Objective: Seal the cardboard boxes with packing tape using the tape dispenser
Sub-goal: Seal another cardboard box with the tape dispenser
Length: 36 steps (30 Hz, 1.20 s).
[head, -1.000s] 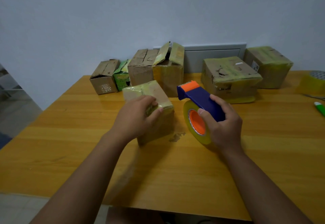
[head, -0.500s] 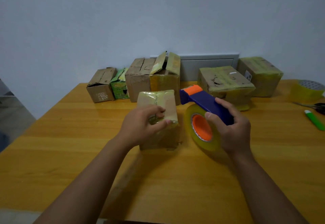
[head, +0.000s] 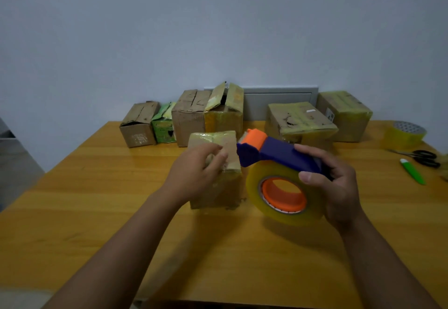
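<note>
On the yellow wooden table (head: 72, 211), left hand (head: 194, 175) grips the small taped cardboard box (head: 214, 163); right hand (head: 337, 187) is wrapped around the blue-orange tape dispenser (head: 274, 160), nose touching the box's edge. I'd brace the box, then pull straight across the seam. Plain grey wall (head: 218, 29) behind.

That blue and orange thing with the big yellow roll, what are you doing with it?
It is a tape dispenser, gripped in the right hand. The left hand holds a small cardboard box on the wooden table, and the dispenser's orange tip sits right by the box's top edge, ready to tape. More boxes wait along the wall.
</note>
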{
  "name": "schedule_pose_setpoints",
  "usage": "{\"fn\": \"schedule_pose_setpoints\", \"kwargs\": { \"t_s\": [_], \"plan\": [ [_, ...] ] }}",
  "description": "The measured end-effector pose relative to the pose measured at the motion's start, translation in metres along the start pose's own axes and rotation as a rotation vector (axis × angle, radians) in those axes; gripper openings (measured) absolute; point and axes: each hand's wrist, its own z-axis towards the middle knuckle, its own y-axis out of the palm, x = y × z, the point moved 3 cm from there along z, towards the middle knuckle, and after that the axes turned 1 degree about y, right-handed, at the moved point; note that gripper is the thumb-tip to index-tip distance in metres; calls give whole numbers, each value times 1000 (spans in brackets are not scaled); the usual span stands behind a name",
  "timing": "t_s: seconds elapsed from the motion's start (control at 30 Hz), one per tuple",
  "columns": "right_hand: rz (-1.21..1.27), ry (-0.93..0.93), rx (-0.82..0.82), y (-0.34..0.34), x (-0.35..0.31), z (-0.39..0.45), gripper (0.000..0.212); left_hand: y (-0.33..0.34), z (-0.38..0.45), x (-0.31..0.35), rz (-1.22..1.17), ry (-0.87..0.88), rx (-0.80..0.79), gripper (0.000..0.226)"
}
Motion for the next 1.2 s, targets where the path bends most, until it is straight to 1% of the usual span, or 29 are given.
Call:
{"fn": "schedule_pose_setpoints", "kwargs": {
  "t_s": [0.03,0.07,0.1,0.17,0.23,0.27,0.33,0.4,0.5,0.57,0.6,0.67,0.7,0.73,0.83,0.9,1.0,1.1,1.2],
  "plan": [
    [12,-1,-16,1,-2,0,45,-6,-2,7,-153,-74,55,32],
    [25,-3,-30,2,-3,-1,44,-12,-3,12,-324,-165,83,35],
    [37,-7,-43,3,-4,-1,44,-18,-4,18,-489,-265,59,41],
    [50,-15,-64,6,-6,-1,44,-22,-7,28,-733,-418,-104,49],
    [60,-16,-83,11,-6,0,45,-23,-12,35,-879,-478,-248,46],
    [66,-15,-91,14,-6,0,45,-23,-15,36,-957,-488,-274,44],
    [74,-17,-101,17,-6,0,45,-24,-18,36,-1098,-489,-282,39],
    [83,-21,-101,21,-6,1,45,-26,-20,33,-1176,-487,-281,31],
    [102,-18,-109,24,-6,1,44,-29,-20,29,-1203,-515,-250,24],
    [112,-15,-113,25,-5,1,45,-31,-20,28,-1201,-532,-232,24],
    [114,-12,-114,26,-4,1,45,-32,-20,28,-1211,-545,-230,28],
    [111,-6,-121,27,-3,1,45,-33,-20,26,-1242,-579,-237,46],
    [109,-1,-123,28,-2,0,46,-33,-19,24,-1243,-592,-242,51],
    [107,5,-125,28,-1,1,46,-34,-18,23,-1235,-602,-245,49],
    [104,22,-136,30,2,0,48,-32,-18,19,-1191,-618,-273,24],
    [109,25,-139,30,3,0,49,-31,-18,15,-1196,-650,-274,16],
    [96,22,-155,30,5,1,48,-32,-16,13,-1173,-667,-281,13],
    [100,20,-203,30,6,0,48,-33,-13,13,-1115,-670,-272,13],
    [71,16,-251,28,5,0,49,-37,-10,12,-1011,-642,-263,12]
  ]
}}
